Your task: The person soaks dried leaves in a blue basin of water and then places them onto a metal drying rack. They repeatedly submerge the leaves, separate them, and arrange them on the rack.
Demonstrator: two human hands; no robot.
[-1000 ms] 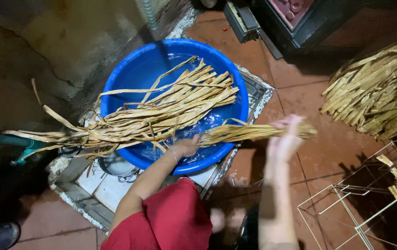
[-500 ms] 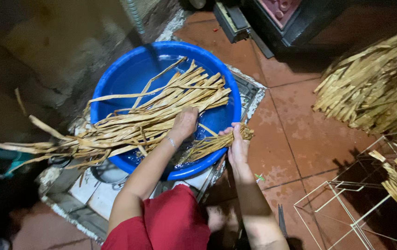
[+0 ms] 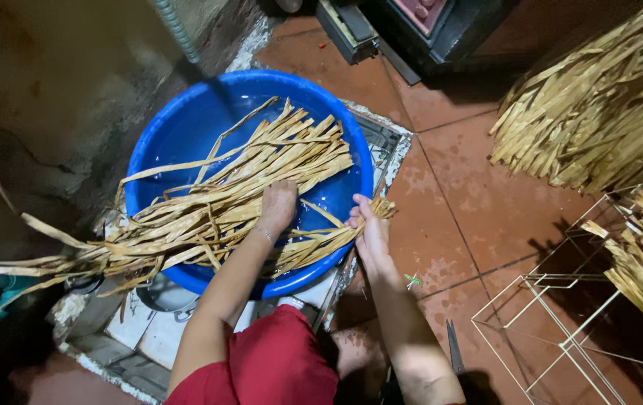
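We're looking down on a wet terracotta tile floor (image 3: 486, 217), glistening under dim light. A rough, stained concrete wall (image 3: 59, 82) rises at left. A dark cabinet (image 3: 441, 22) stands up top; a white wire rack (image 3: 561, 315) sits at lower right.

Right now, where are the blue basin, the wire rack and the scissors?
blue basin (image 3: 186, 127): head view, bare inner wall.
wire rack (image 3: 561, 300): head view, top frame.
scissors (image 3: 454, 349): head view, blades on floor.
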